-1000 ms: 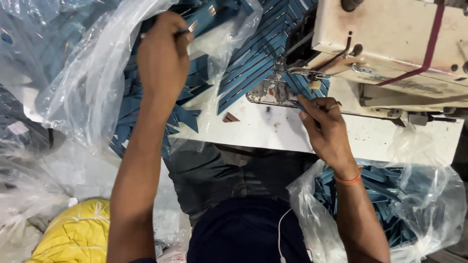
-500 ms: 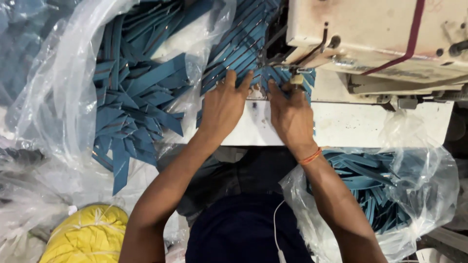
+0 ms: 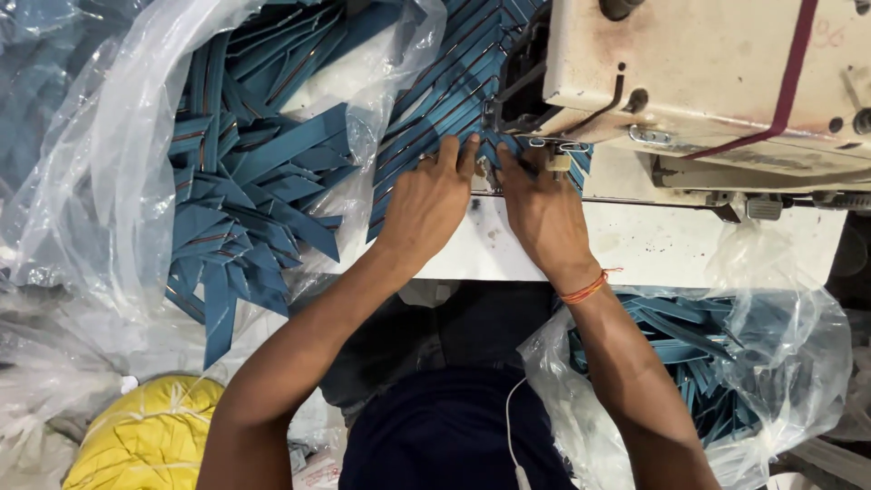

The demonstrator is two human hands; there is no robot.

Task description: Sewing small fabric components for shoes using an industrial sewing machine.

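At the far left, a yellow bundle (image 3: 145, 436) is seen low in the frame beneath crumpled clear plastic. Above it, a large clear plastic bag (image 3: 100, 163) is spread open, and a loose heap of blue fabric strips (image 3: 245, 191) is held in it, some spilling toward the white tabletop (image 3: 653, 245). Near the middle, the left hand (image 3: 426, 204) is laid flat, fingers stretched forward, pressing the fanned blue strips (image 3: 445, 100) at the tabletop's far edge. Just beside it, the right hand (image 3: 544, 213), an orange thread at its wrist, is pressed down on the same strips, fingertips under the sewing machine (image 3: 708, 82); whether anything is pinched there cannot be told. Little free room is left between the hands and the machine head. Bare tabletop is left open to the right. Below its near edge, a second clear bag (image 3: 780, 363) of blue strips is hung beside the right forearm.
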